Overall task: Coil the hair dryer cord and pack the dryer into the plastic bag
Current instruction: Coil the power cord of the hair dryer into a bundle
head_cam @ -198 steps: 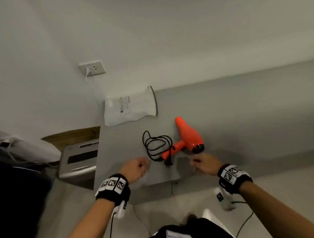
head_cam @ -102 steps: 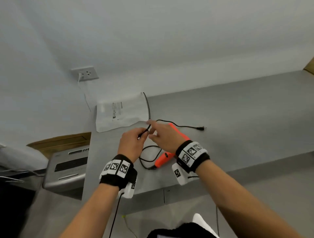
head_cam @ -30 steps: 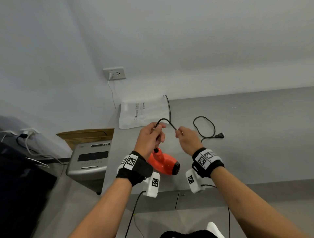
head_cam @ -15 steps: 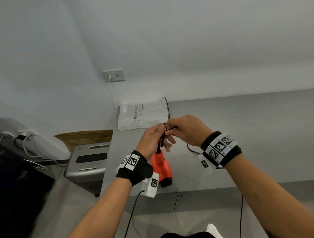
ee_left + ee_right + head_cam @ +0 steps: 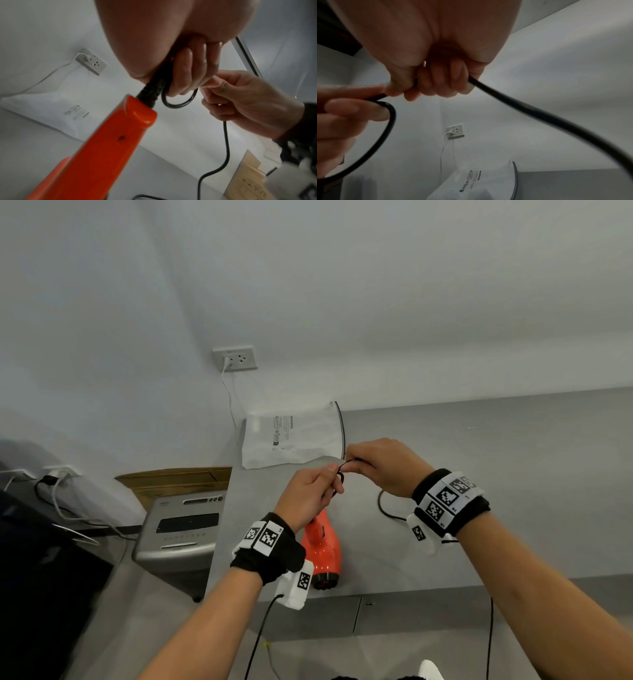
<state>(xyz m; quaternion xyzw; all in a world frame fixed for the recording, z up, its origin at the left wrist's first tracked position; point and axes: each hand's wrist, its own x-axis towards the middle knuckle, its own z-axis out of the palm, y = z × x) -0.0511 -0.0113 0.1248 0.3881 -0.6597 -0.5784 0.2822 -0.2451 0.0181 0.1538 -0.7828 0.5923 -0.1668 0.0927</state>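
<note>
The hair dryer (image 5: pixel 322 546) left the desk (image 5: pixel 513 474) and hung nozzle-down from the left hand (image 5: pixel 310 496), which gripped its cord (image 5: pixel 178 104) by the handle; the right hand (image 5: pixel 383 465) closed in against it, and the cord's spread loops and plug were drawn out of sight

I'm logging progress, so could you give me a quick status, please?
Left hand holds first cord loop; right hand feeds slack. Dryer hangs below. Bag lies flat behind. Nothing in the way.

Glossy orange plastic dryer (image 5: pixel 96 146), smooth black rubbery cord (image 5: pixel 539 108), translucent matt plastic bag (image 5: pixel 291 436).
</note>
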